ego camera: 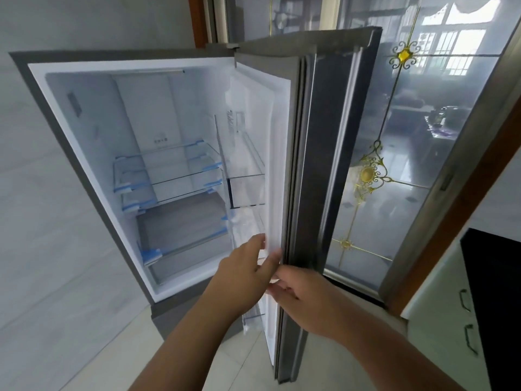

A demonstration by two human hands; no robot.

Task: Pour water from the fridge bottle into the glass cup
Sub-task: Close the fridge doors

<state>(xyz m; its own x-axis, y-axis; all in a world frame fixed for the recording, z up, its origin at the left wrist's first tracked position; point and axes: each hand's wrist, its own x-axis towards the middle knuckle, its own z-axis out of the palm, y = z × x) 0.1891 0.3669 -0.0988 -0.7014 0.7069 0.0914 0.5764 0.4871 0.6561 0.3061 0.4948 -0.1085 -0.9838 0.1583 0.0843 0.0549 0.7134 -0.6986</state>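
The grey fridge (84, 142) stands open, its door (324, 142) swung out to the right. Its glass shelves (174, 179) and the clear door bin (248, 190) are bare. No bottle or glass cup shows anywhere in view. My left hand (245, 266) reaches toward the door's white inner lining, fingers apart and holding nothing. My right hand (304, 300) grips the door's inner edge just below the left hand. A lower door bin (253, 318) is partly hidden behind my left wrist.
A glass sliding door with gold ornaments (408, 170) stands right behind the fridge door. A pale cabinet with dark handles (439, 320) and a black countertop (496, 292) are at the lower right. A tiled wall (42, 221) runs along the left.
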